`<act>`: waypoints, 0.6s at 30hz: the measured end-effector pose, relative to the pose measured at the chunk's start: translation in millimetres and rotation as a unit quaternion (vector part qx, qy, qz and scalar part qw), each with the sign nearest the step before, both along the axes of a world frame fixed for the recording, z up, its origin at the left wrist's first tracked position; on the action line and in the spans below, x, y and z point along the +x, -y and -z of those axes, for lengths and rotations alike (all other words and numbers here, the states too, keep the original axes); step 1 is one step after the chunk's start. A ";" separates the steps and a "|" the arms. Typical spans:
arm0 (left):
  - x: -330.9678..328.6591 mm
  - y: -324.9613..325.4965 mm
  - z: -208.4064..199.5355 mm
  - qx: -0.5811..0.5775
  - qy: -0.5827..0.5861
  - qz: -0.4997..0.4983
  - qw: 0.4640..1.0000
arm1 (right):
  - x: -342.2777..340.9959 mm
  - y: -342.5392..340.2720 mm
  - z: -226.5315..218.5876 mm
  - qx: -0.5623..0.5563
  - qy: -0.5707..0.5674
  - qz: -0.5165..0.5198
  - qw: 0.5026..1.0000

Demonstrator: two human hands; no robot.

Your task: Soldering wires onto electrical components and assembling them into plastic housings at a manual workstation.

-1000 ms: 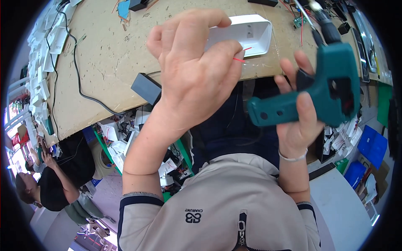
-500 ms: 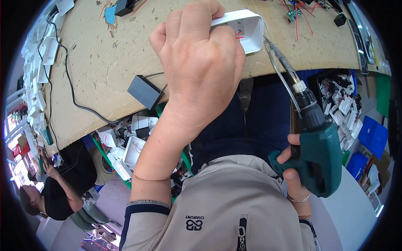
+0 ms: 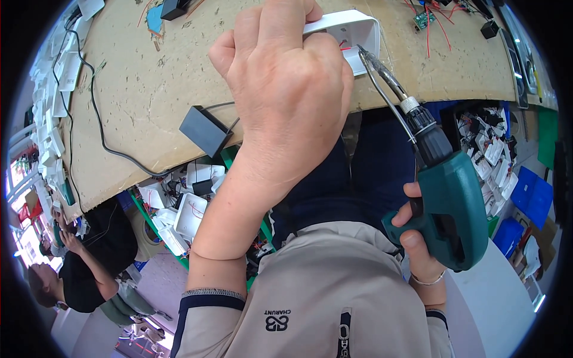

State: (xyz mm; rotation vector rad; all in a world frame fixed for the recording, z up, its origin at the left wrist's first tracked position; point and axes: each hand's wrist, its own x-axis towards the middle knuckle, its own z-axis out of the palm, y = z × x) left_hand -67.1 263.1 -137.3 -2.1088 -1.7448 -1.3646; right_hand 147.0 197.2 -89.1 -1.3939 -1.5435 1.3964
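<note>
A white plastic box-shaped housing (image 3: pixel 367 30) is gripped at the bench's near edge by my left hand (image 3: pixel 283 89), its fingers closed on the left side and hiding part of the box. A short red wire (image 3: pixel 345 48) shows inside the open housing. My right hand (image 3: pixel 416 238) is wrapped round the handle of a dark green soldering gun (image 3: pixel 456 197), finger at its trigger. The gun's tip, with a thin metal tube beside it, points up-left at the housing's near opening, close to the red wire. Whether tip and wire touch, I cannot tell.
On the bench (image 3: pixel 143 89) lie a black adapter box (image 3: pixel 206 130) with its cable and, at far right, a small green circuit board (image 3: pixel 424 21) with red wires. Bins of white housings (image 3: pixel 191 215) stand below the bench. Another person (image 3: pixel 83 268) works at the left.
The soldering gun has moved up and left, bringing its tip from beside the housing's right edge to the opening. My left hand and the housing have barely shifted.
</note>
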 end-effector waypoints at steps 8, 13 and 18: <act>1.3 0.9 2.0 0.002 -0.004 -0.007 1.000 | -6.4 -5.8 -3.5 -0.045 -0.023 0.027 0.998; 0.8 1.8 3.3 0.001 -0.008 -0.011 1.000 | -7.3 -10.8 -6.0 -0.031 -0.065 -0.006 0.997; -0.2 3.0 4.0 0.002 -0.012 -0.016 1.000 | -4.2 -14.0 -6.5 -0.039 -0.047 -0.028 0.998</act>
